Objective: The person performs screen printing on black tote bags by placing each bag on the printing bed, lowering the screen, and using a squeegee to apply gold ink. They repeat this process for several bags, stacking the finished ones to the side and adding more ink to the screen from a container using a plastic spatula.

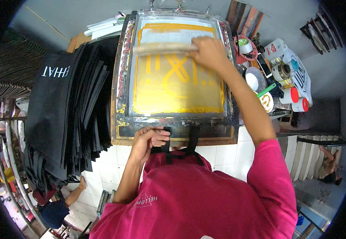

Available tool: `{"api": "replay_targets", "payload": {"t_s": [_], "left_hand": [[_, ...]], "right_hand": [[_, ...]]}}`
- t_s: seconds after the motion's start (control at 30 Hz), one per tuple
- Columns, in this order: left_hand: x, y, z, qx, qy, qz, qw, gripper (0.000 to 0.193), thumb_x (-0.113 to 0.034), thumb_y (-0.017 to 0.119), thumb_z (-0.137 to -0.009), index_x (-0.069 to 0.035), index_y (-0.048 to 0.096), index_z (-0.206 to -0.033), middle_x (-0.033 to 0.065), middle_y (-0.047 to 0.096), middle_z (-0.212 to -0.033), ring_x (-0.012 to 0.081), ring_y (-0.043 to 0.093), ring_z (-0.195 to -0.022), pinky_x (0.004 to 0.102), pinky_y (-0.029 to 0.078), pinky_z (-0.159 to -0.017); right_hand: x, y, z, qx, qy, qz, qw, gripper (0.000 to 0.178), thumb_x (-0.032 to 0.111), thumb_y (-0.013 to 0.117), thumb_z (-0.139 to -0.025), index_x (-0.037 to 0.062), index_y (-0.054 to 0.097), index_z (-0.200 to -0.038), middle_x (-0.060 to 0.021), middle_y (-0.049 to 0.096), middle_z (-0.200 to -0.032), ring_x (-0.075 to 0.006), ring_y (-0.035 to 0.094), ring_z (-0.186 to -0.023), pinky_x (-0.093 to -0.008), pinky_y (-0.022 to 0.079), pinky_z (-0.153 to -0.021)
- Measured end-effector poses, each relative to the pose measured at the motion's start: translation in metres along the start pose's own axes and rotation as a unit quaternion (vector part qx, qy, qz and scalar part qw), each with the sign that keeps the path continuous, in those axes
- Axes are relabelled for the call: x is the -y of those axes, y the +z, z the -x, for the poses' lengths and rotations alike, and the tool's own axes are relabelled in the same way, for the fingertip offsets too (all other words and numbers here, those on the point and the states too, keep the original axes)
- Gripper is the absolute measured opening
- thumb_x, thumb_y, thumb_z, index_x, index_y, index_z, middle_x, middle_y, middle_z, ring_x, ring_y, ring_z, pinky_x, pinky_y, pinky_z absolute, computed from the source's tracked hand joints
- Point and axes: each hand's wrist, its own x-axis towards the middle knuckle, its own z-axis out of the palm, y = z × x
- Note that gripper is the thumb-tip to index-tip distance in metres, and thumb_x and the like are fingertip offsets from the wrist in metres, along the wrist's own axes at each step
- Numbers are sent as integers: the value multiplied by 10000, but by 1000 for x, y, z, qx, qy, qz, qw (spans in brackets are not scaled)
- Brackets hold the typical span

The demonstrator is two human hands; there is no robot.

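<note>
1. The left hand [151,137] is curling its fingers beside a black strap [166,149], lower centre of the frame; whether it is gripping it, I cannot tell.
2. Just beyond, the surface [216,140] is showing its wooden edge under a printing screen [177,120], upper centre, where yellow ink [153,99] is covering much of the mesh.
3. The right hand [208,51] is grasping one end of a blurred, pale squeegee [163,49] lying across the screen.
4. Right of centre, a white tub [266,102] is holding brown-and-white paste; a green-handled tool [266,90] is lying near its rim, and red-lidded jars [290,95] are standing beside it.
5. Farther up, a reddish basin [239,58] is holding a green-and-white roll [244,46].
6. Black cloth pieces [55,103] are piling up at left; white floor tiles [109,165] are showing below.
7. A grey wall [292,24] is spanning the top.
</note>
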Motion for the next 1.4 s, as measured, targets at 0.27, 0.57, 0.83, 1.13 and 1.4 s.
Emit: {"api": "replay_targets", "payload": {"t_s": [0.27,0.57,0.83,1.13,1.4], "left_hand": [[-3,1,2,-33,-92,258,961,472,-80,434,-884,238,488,-1228,359,597,-1275,407,658,-1151,434,549,-1022],[-112,25,-52,-17,240,-312,919,246,-133,588,-970,4,699,-1141,140,739,-1054,239,703,-1008,337,541,-916],[-239,38,-189,-110,367,-672,634,357,-198,780,-812,-63,733,-1140,198,732,-1077,343,703,-1020,424,527,-939],[-191,26,-149,-111,429,-646,622,356,-253,823,-776,-61,748,-1066,195,733,-958,361,716,-866,409,554,-793],[-144,16,-81,-96,417,-643,635,284,-142,799,-766,-38,745,-1025,185,726,-972,357,700,-906,415,546,-826]], "right_hand": [[-55,-4,-115,57,30,-38,997,582,532,824,-687,109,764,-1082,-206,741,-958,-392,707,-944,-474,543,-872],[-38,16,-90,54,113,83,989,722,755,673,-734,110,766,-1047,-151,753,-1005,-322,724,-965,-469,568,-824],[-15,24,-55,-36,55,82,994,718,767,677,-728,90,764,-950,-130,743,-855,-314,729,-805,-444,581,-687],[7,25,3,-60,34,84,994,639,718,726,-709,99,753,-867,-102,727,-824,-280,720,-802,-416,575,-655],[47,15,76,-78,18,36,996,492,573,798,-687,103,700,-796,-72,667,-765,-276,692,-765,-415,559,-645]]}}
